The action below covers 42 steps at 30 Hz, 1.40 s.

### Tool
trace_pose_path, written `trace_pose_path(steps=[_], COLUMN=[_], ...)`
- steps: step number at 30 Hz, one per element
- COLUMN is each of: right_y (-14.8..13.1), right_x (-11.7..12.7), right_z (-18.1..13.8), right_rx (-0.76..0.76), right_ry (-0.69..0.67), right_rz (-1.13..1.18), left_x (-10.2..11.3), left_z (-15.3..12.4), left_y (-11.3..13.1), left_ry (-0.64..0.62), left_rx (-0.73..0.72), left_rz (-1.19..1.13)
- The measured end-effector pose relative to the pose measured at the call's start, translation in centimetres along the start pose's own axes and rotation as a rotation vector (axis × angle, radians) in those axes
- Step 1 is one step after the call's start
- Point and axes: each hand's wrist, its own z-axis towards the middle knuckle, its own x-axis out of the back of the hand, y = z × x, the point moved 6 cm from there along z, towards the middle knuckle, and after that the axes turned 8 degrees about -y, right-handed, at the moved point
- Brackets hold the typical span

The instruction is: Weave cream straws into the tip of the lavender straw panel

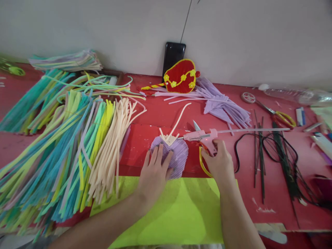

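Note:
A lilac heart-shaped piece made of pipe cleaners [181, 155] lies on the red table. My left hand [155, 169] rests flat on it with the fingers spread. Cream pipe cleaners [169, 139] sit in the notch at its top, and one long strand sticks up and away from me. In my right hand [220, 160] is a pink hot glue gun [207, 138], gripped by its handle. Its nozzle points left at the cream strips, and a clear glue stick [254, 130] juts from its back. Yellow-handled scissors [203, 164] lie partly hidden beneath the gun and my right hand.
Bundles of coloured pipe cleaners [70, 145] cover the left side. A red and yellow fan-shaped piece [183, 77] leans on a black phone [173, 55] by the wall. Lilac pipe cleaners [228, 107], a black cord [240, 141], dark green stems [282, 159] and other scissors [282, 117] lie right.

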Motion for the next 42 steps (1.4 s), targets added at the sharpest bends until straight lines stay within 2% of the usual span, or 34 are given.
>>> trace_pose_path(steps=[6, 12, 20, 26, 34, 37, 42], right_y=[0.4, 0.4, -0.1, -0.2, -0.4, -0.7, -2.0], right_x=[0.2, 1.2, 0.7, 0.7, 0.6, 0.3, -0.4], right_z=[0.0, -0.1, -0.4, -0.3, -0.3, -0.6, -1.4], right_rx=[-0.043, -0.015, -0.031, -0.022, -0.015, -0.018, 0.060], right_ry=[0.013, 0.125, 0.123, 0.118, 0.113, 0.113, 0.132], right_rz=[-0.035, 0.019, 0.078, 0.085, 0.084, 0.111, 0.099], left_x=[0.0, -0.1, 0.5, 1.2, 1.1, 1.2, 0.9], left_z=[0.0, -0.1, 0.9, 2.3, 2.8, 2.0, 0.8], left_y=[0.0, 0.0, -0.6, -2.3, -4.3, -3.7, -1.9], left_ry=[-0.009, -0.022, 0.113, 0.140, 0.203, 0.201, 0.093], left_rx=[0.000, 0.014, -0.042, -0.093, 0.073, 0.132, 0.148], left_rz=[0.005, 0.001, -0.096, -0.209, -0.168, -0.112, -0.033])
